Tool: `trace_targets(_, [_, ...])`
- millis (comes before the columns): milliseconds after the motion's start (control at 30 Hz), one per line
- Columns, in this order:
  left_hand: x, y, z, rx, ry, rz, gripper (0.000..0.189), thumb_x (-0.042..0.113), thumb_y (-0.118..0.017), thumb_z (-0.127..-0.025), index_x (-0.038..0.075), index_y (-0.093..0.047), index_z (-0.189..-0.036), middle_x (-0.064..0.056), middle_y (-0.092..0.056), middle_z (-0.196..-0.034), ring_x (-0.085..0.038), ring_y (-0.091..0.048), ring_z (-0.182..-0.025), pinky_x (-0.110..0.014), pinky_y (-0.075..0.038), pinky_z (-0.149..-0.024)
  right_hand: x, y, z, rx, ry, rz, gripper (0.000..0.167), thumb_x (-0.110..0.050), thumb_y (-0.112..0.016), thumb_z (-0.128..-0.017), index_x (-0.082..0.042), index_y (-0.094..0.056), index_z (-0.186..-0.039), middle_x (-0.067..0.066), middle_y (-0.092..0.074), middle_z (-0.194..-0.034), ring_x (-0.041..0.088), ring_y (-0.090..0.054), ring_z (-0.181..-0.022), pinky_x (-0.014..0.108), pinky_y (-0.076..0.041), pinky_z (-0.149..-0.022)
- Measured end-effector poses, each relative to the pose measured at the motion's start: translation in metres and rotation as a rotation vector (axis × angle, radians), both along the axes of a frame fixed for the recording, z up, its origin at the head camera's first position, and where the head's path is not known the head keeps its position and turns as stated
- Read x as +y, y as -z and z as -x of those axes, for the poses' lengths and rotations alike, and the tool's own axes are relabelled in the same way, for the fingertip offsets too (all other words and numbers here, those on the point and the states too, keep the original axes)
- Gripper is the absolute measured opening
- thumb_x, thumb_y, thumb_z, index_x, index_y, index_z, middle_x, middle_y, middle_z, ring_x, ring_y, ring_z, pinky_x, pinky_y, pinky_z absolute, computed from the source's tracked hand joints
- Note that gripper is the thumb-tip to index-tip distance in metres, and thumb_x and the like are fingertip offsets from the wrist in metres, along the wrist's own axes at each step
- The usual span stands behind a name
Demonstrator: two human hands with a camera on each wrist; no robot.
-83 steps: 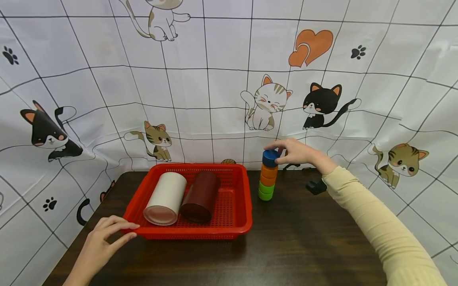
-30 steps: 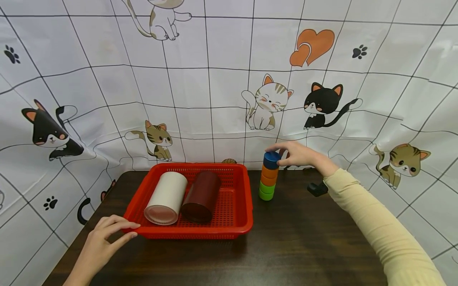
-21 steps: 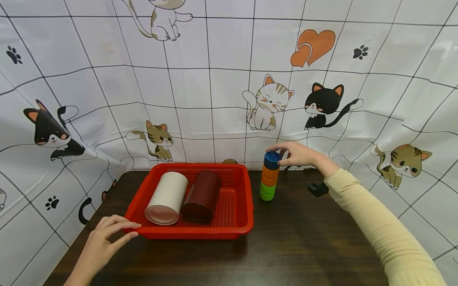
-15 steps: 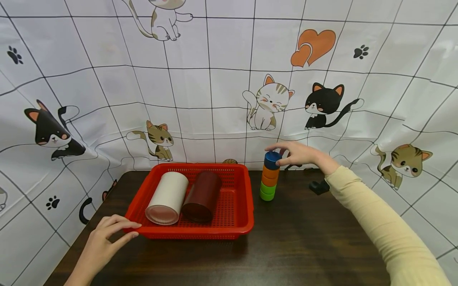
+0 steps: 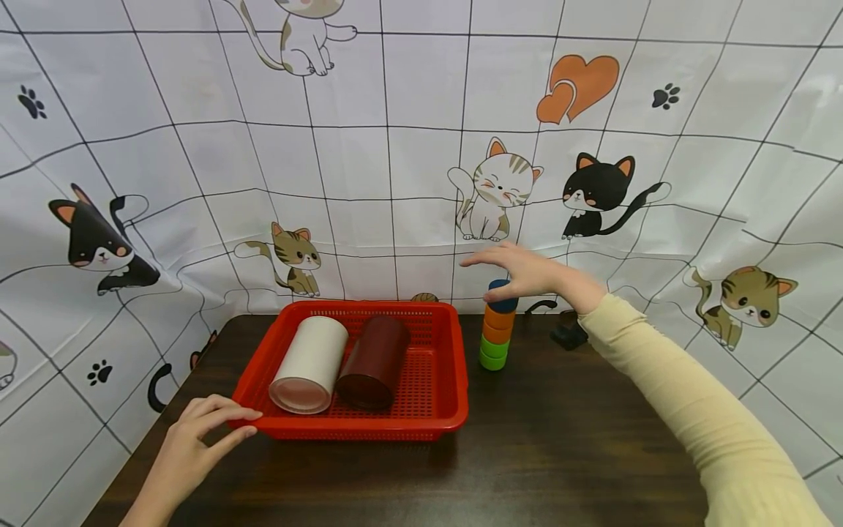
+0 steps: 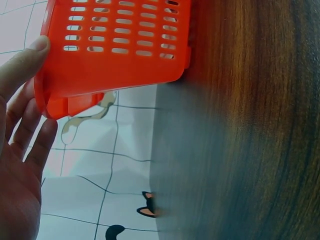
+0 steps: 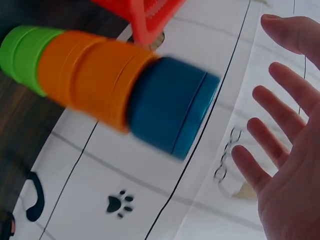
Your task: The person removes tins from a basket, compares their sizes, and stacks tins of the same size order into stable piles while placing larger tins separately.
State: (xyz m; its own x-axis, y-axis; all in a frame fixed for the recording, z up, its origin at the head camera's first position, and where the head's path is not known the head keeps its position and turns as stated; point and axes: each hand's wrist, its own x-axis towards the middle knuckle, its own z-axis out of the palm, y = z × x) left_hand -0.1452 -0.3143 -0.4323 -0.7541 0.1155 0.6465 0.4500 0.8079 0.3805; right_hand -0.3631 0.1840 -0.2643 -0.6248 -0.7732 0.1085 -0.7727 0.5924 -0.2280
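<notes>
A narrow tower of round stacking pieces point(image 5: 496, 331) stands upright on the dark table, with green at the bottom, orange in the middle and a blue piece point(image 7: 172, 107) on top. My right hand point(image 5: 520, 274) hovers just above and behind the blue piece, its fingers spread; the right wrist view shows a gap between them. On the left, my left hand point(image 5: 187, 446) pinches the near left corner of a red plastic basket point(image 5: 356, 426), thumb and fingers on either side of the rim. Inside the basket lie a white cylinder point(image 5: 312, 359) and a dark brown cylinder point(image 5: 375, 359), side by side.
The dark wooden table point(image 5: 560, 454) reaches back to a white sheet point(image 5: 421, 176) printed with cats and grid lines. The tower stands close to the basket's right side, near the table's back edge.
My right hand has let go of the blue piece, risen off it and shifted slightly left, its fingers opening. The tower still stands; my left hand and the basket hold their place.
</notes>
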Motion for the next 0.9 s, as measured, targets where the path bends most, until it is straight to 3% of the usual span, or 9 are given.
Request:
trace_targets(400, [-0.001, 0.001, 0.001, 0.007, 0.000, 0.002, 0.043, 0.002, -0.089, -0.061, 0.031, -0.077, -0.092, 0.017, -0.062, -0.089, 0.008, -0.040, -0.091, -0.014, -0.033, -0.077, -0.067, -0.002, -0.007, 0.120, -0.155, -0.090, 0.078, -0.035, -0.073, -0.085, -0.025, -0.036, -0.153, 0.003, -0.037, -0.159, 0.030, -0.033, -0.142, 0.057, -0.032, -0.112])
trace_targets(633, [-0.001, 0.001, 0.000, -0.001, -0.005, 0.000, 0.043, 0.003, -0.089, -0.062, 0.032, -0.077, -0.092, 0.018, -0.062, -0.089, 0.008, -0.040, -0.091, -0.014, -0.033, -0.077, -0.105, 0.008, -0.011, 0.195, -0.259, -0.220, 0.086, -0.041, -0.076, -0.084, -0.029, -0.030, -0.155, 0.003, -0.033, -0.160, 0.027, -0.030, -0.145, 0.051, -0.032, -0.116])
trace_targets(900, [-0.002, 0.002, 0.001, 0.002, 0.001, -0.003, 0.046, 0.003, -0.089, -0.062, 0.034, -0.076, -0.093, 0.018, -0.062, -0.089, 0.008, -0.040, -0.092, -0.015, -0.033, -0.077, -0.136, 0.022, -0.015, 0.231, -0.316, -0.313, 0.103, -0.053, -0.081, -0.075, -0.032, -0.022, -0.157, 0.000, -0.027, -0.162, 0.026, -0.026, -0.147, 0.047, -0.032, -0.117])
